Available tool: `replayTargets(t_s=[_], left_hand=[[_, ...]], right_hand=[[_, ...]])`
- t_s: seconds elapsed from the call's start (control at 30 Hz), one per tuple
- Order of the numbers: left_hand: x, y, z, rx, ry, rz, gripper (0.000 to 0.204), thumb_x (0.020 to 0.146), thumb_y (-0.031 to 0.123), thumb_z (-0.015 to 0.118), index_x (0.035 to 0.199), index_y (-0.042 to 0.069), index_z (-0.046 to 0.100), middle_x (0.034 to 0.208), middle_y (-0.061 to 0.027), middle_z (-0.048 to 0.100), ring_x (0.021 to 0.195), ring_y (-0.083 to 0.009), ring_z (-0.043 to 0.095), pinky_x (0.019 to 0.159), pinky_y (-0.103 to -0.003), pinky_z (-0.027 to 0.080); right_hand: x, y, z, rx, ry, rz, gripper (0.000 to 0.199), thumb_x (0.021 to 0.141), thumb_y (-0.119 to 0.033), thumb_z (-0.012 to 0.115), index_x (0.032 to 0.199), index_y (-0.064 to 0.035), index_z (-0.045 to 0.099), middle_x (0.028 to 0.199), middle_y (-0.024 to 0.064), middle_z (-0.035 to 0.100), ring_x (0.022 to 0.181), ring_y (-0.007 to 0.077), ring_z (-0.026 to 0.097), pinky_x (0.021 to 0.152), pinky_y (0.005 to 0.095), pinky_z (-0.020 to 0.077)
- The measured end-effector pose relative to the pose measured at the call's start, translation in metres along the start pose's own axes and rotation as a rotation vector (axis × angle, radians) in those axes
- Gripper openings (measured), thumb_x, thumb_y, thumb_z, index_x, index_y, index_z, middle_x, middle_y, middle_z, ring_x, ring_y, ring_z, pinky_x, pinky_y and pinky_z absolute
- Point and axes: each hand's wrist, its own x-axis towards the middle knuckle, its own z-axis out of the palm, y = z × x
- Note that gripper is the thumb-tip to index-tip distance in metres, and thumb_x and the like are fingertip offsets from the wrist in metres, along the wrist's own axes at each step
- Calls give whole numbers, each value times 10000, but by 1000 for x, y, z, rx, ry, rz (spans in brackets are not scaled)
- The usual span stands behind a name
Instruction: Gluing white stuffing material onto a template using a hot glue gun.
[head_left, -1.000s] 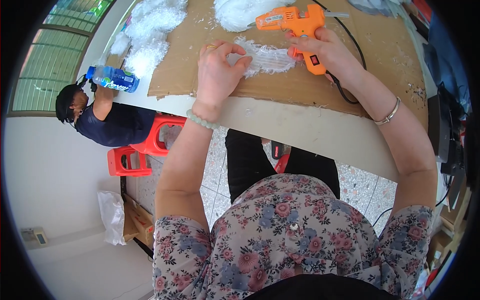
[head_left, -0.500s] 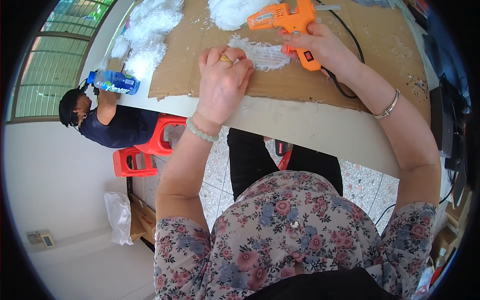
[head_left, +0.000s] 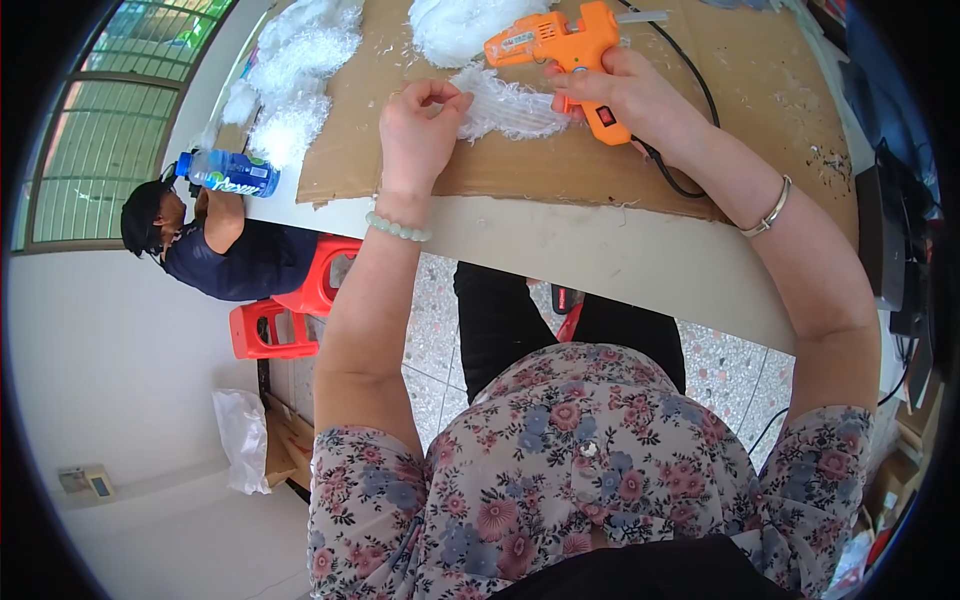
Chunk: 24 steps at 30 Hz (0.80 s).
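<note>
My right hand (head_left: 645, 105) is wrapped round the handle of an orange glue gun (head_left: 550, 38), whose nozzle points left. A clear glue stick (head_left: 643, 17) sticks out of its back end. Below the gun, a white piece with frayed, fringed edges (head_left: 515, 108) lies flat on brown cardboard (head_left: 600, 180). My left hand (head_left: 420, 135) is at that piece's left end, thumb and forefinger pinched together. Whatever is between those fingertips is too small to make out.
White fluffy fibre (head_left: 300, 70) is heaped at the left, with another white bundle (head_left: 455, 30) behind the nozzle. A blue-labelled bottle (head_left: 235, 172) lies near a seated person (head_left: 235, 245). The gun's black cord (head_left: 705, 85) loops to the right. Debris bits (head_left: 825, 160) dot the cardboard.
My left hand has shifted a little left and turned, its fingers drawing into a pinch. The glue gun in my right hand has moved slightly left. The white piece appears slightly shifted left.
</note>
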Motion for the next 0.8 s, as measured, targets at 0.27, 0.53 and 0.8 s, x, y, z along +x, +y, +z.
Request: replayTargets(t_s=[0.27, 0.53, 0.8], left_hand=[[-53, 1, -34, 180, 98, 296, 199, 832, 182, 693, 884, -10, 683, 783, -97, 674, 739, -232, 607, 746, -350, 474], [-65, 24, -19, 366, -41, 496, 342, 787, 273, 700, 1026, 31, 659, 1061, -78, 660, 951, -307, 552, 829, -405, 434], [-36, 19, -16, 170, -146, 392, 337, 862, 271, 658, 1077, 12, 645, 1034, -115, 659, 851, -248, 592, 832, -362, 443]], right_hand=[[2, 4, -6, 45, -15, -11, 401, 887, -194, 580, 1201, 48, 521, 1059, 73, 598, 903, 154, 601, 784, 295, 497], [-3, -5, -2, 84, 7, 42, 421, 899, -181, 577, 1240, 50, 487, 1180, 68, 594, 966, 151, 608, 791, 278, 500], [-3, -9, 1, 57, 1, 57, 420, 892, -200, 587, 1230, 36, 510, 1135, 59, 604, 964, 142, 608, 782, 267, 492]])
